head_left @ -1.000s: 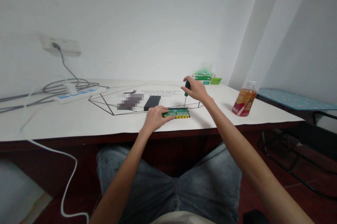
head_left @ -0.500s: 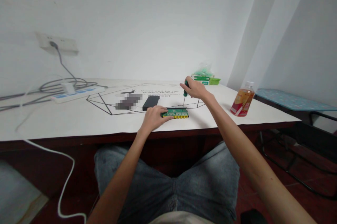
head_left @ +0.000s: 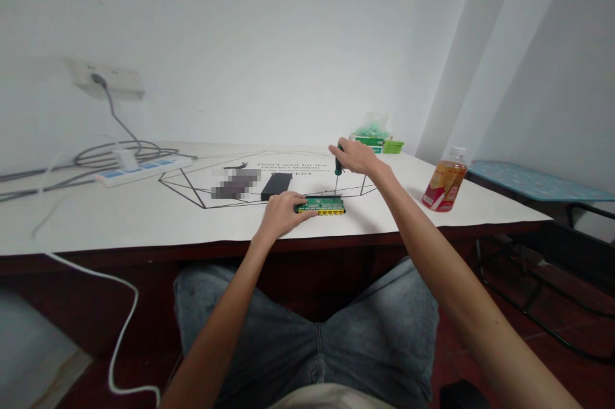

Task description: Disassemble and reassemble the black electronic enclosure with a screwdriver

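Observation:
A green circuit board (head_left: 327,203) with a row of yellow ports along its near side lies near the table's front edge. My left hand (head_left: 283,213) grips its left end between thumb and fingers. Above the board's right part, my right hand (head_left: 354,156) is closed around the dark green handle of a screwdriver (head_left: 339,168). The screwdriver stands almost upright, its thin shaft reaching down to the board's far edge; the exact contact of the tip is too small to make out. Just behind my left hand rests a black rectangular case (head_left: 276,187).
A drink bottle (head_left: 444,181) stands at the right of the white table (head_left: 144,223). Green boxes (head_left: 377,143) with a plastic bag sit at the back. At left are a power strip (head_left: 139,172), coiled cables and a white cord (head_left: 125,325) hanging over the edge.
Both hands keep nearly the same place on the board and the screwdriver. The view has shifted very slightly; the grip on each thing looks unchanged.

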Motion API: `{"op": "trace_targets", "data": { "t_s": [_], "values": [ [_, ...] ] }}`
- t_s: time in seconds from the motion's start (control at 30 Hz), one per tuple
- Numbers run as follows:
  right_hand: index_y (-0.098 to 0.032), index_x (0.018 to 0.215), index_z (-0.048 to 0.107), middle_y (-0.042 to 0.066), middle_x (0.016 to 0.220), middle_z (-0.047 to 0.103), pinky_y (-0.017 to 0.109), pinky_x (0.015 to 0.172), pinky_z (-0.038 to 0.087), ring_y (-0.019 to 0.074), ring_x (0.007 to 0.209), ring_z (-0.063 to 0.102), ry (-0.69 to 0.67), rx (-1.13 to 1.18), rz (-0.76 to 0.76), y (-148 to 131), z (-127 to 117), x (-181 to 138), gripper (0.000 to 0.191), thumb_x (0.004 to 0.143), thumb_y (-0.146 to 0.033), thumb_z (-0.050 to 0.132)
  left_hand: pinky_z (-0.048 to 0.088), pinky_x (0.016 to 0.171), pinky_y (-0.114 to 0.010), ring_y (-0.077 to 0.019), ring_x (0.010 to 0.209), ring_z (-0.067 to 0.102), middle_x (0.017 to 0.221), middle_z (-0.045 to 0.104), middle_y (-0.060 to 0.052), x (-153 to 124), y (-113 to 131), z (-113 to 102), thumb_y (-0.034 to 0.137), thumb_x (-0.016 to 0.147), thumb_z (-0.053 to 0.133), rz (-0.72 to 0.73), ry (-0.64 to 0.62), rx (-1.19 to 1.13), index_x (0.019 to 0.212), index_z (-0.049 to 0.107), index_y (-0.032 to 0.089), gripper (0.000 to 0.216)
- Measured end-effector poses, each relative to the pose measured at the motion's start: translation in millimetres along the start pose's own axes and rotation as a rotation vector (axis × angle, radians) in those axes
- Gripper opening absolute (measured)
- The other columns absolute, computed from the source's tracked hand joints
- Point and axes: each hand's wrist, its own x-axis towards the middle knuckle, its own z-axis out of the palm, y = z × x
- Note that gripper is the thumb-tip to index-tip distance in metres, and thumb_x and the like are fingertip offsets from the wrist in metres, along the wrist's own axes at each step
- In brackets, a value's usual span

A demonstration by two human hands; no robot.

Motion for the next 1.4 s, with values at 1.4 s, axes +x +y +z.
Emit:
{"op": "trace_targets", "data": {
  "t_s": [1.4],
  "values": [
    [-0.016, 0.101, 0.063, 0.008, 0.074, 0.070, 0.033, 0.072, 0.043, 0.0238, 0.080, 0.067, -0.024, -0.059, 0.005, -3, -7, -4, 0.032, 0.089, -0.045, 0.068, 0.052, 0.098, -0.040, -0.0292, 0.109, 0.070, 0.115, 0.078, -0.010, 1, 1, -1, 0.054, 0.082, 0.075, -0.013, -0.012, 0.003, 0.101, 0.083, 0.022, 0.038]
  ]
}}
